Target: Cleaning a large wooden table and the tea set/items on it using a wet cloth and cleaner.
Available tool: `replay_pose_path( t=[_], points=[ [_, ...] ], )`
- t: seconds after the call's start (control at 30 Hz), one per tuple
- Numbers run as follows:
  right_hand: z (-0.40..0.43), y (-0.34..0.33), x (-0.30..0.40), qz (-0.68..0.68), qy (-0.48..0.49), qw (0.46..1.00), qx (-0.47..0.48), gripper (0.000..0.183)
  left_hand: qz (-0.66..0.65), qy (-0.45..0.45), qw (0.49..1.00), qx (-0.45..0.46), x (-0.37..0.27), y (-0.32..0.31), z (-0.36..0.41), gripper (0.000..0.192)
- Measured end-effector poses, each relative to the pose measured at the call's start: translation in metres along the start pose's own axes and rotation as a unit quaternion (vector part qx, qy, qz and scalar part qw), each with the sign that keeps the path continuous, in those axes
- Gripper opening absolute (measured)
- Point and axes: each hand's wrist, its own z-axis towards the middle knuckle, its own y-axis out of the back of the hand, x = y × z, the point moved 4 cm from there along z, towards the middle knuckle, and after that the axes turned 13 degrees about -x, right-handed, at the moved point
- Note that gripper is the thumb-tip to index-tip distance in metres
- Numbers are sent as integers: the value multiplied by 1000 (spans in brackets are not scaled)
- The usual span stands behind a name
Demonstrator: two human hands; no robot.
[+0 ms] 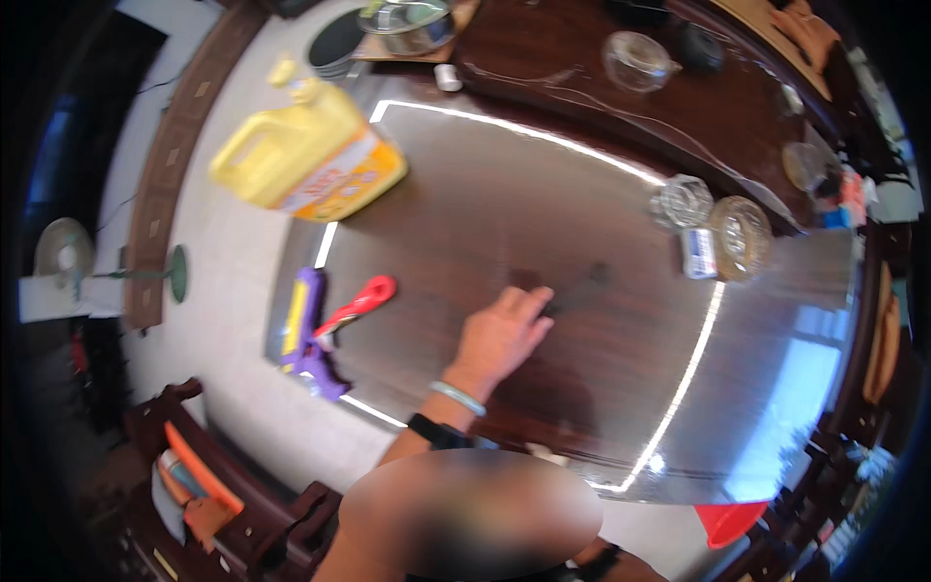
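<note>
My left hand [505, 331], with a pale bangle and a black band at the wrist, is over the middle of the dark, glossy table [465, 211]. Its thumb and index finger are apart. A small dark patch shows between their tips, too blurred to tell whether it is a held thing or a shadow. To the left are a red-handled tool [360, 302] and a purple and yellow tool [305, 327], shaped like a glue gun. My right hand is out of view; only its forearm and a black band show at the bottom, beside a blurred oval.
A large yellow plastic jug [320, 160] stands at the table's upper left. Glass ashtrays [740, 236] and a small box [700, 253] are at the right. Beyond is a dark bench [524, 36] bearing a glass teapot [636, 62]. A red bin [727, 522] is below the table's edge.
</note>
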Motion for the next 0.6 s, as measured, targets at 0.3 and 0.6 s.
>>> replay_pose_path(
  t=[0.3,0.6],
  points=[
    [-25,133,-39,-396,-111,901,-140,61,91,184,965,-163,97,126,-136,26],
    [9,46,-49,-511,-95,852,-65,69,265,80,953,-121,159,168,-93,30]
  ],
)
